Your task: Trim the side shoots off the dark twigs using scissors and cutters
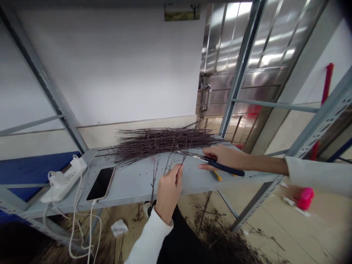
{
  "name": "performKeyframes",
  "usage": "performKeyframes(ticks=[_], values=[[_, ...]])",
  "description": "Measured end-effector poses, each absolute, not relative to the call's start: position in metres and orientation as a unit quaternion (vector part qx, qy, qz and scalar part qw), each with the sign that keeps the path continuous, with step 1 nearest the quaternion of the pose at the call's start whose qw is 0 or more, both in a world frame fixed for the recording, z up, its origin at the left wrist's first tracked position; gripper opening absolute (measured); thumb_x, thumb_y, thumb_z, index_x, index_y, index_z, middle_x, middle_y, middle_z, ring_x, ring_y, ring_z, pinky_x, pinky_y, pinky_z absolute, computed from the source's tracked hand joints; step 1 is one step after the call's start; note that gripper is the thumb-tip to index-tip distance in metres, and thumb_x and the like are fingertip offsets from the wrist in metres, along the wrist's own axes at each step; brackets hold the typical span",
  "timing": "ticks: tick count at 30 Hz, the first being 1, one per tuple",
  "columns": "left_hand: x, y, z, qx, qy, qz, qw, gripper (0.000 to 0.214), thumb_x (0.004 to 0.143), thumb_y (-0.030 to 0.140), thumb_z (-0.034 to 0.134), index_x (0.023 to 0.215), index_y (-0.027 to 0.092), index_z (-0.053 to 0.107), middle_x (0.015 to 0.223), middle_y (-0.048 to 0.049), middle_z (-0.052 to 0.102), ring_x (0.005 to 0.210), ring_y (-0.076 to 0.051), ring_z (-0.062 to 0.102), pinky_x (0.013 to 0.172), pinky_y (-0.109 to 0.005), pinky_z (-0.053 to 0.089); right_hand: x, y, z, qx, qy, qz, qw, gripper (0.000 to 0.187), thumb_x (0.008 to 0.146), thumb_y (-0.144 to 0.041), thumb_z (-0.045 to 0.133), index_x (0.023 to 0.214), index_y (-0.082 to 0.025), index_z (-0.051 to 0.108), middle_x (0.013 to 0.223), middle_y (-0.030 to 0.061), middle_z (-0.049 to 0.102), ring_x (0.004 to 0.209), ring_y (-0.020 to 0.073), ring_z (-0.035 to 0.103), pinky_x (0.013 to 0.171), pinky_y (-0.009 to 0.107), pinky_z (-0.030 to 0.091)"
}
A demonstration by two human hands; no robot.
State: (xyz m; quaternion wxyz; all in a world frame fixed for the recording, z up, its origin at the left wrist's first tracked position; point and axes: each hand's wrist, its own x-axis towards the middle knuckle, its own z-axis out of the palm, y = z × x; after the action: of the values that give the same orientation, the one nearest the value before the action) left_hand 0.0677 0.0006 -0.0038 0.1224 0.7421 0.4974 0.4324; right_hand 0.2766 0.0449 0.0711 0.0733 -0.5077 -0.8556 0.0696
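My left hand (169, 190) pinches a thin dark twig (183, 160) between thumb and fingers, just over the front edge of the grey shelf (132, 183). My right hand (225, 157) grips scissors (225, 168) with long dark blue handles. Their slim metal blades point left, close to the twig's upper part; whether they touch it I cannot tell. Behind both hands lies a wide heap of dark twigs (162, 141) along the back of the shelf. Other thin branches (154, 176) stand upright left of my left hand. Part of a yellow-handled tool (217, 176) shows below my right hand.
A phone (101, 183) with a charging cable lies at the shelf's left, beside a white power strip (64, 179). Metal posts (239, 66) frame the shelf. Cut twigs (228, 242) litter the floor, where a crumpled tissue (119, 228) and a pink object (305, 198) also lie.
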Motion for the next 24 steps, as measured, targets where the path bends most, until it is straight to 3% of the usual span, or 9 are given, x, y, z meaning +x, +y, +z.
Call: performKeyframes(ticks=[5, 11, 16, 20, 24], values=[[0.058, 0.002, -0.006, 0.713, 0.5, 0.48, 0.103, 0.028, 0.094, 0.033, 0.041, 0.085, 0.02, 0.064, 0.057, 0.0024, 0.056, 0.045, -0.011, 0.049, 0.051, -0.022, 0.036, 0.279, 0.041, 0.072, -0.509, -0.849, 0.121, 0.073, 0.053, 0.073, -0.072, 0.05, 0.065, -0.022, 0.032, 0.056, -0.0048, 0.039, 0.053, 0.0119, 0.039, 0.051, 0.025, 0.027], [0.041, 0.001, 0.004, 0.64, 0.523, 0.54, 0.163, 0.026, 0.092, 0.036, 0.041, 0.081, 0.02, 0.058, 0.055, 0.0045, 0.051, 0.04, -0.009, 0.037, 0.044, -0.022, 0.03, 0.304, 0.035, 0.048, -0.457, -0.859, 0.225, 0.044, 0.04, 0.081, -0.059, 0.049, 0.091, -0.022, 0.034, 0.08, 0.0024, 0.052, 0.07, 0.0187, 0.051, 0.063, 0.03, 0.041], [0.042, -0.013, 0.016, 0.624, 0.467, 0.544, 0.311, 0.029, 0.092, 0.043, 0.042, 0.082, 0.02, 0.057, 0.053, 0.0046, 0.051, 0.04, -0.009, 0.028, 0.042, -0.023, 0.023, 0.319, 0.057, -0.013, -0.578, -0.792, 0.176, 0.084, 0.035, 0.068, -0.043, 0.065, 0.082, -0.023, 0.041, 0.09, 0.0108, 0.061, 0.081, 0.0268, 0.057, 0.071, 0.035, 0.043], [0.043, -0.028, 0.025, 0.594, 0.422, 0.569, 0.382, 0.031, 0.091, 0.047, 0.045, 0.08, 0.02, 0.057, 0.048, 0.0056, 0.048, 0.041, -0.008, 0.029, 0.041, -0.023, 0.023, 0.311, 0.081, -0.05, -0.62, -0.764, 0.164, 0.075, 0.021, 0.066, -0.032, 0.063, 0.074, -0.021, 0.047, 0.075, 0.0084, 0.062, 0.072, 0.0258, 0.06, 0.064, 0.033, 0.043], [0.039, -0.038, 0.035, 0.578, 0.376, 0.586, 0.425, 0.034, 0.088, 0.05, 0.05, 0.074, 0.02, 0.056, 0.043, 0.0072, 0.044, 0.039, -0.007, 0.028, 0.04, -0.022, 0.021, 0.292, 0.099, -0.058, -0.639, -0.752, 0.142, 0.076, 0.022, 0.062, -0.029, 0.069, 0.073, -0.017, 0.054, 0.077, 0.0092, 0.063, 0.076, 0.0263, 0.061, 0.066, 0.031, 0.045]])
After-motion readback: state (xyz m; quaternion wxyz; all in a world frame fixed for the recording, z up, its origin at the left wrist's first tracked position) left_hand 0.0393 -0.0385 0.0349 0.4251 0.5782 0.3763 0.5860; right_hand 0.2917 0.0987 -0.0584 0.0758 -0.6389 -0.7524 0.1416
